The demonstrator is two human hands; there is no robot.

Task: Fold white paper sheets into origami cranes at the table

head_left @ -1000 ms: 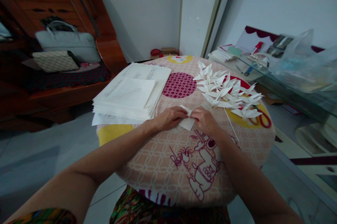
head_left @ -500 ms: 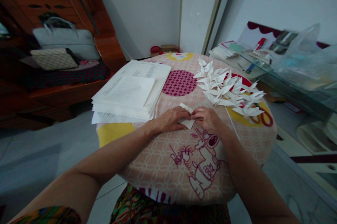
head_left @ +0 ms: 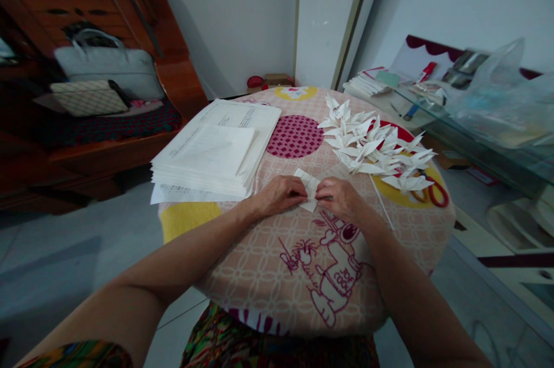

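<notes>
A small folded piece of white paper lies on the cloth-covered table between my hands. My left hand grips its left side, fingers bent and pressed together. On the opposite edge, my right hand pinches the paper with thumb and fingertips. Printed lines show faintly on the paper; its lower folds are partly hidden by my fingers. To the left stands a stack of printed sheets with a smaller folded sheet on top. Beyond my right hand lies a pile of folded paper cranes.
Scissors with red and orange handles lie partly under the cranes. The round table wears a patterned tablecloth. At right, a glass shelf carries a plastic bag. A wooden bench holding bags stands at left.
My fingers have drawn slightly apart along the paper, so more of its middle shows between them. The stack and the cranes have stayed put.
</notes>
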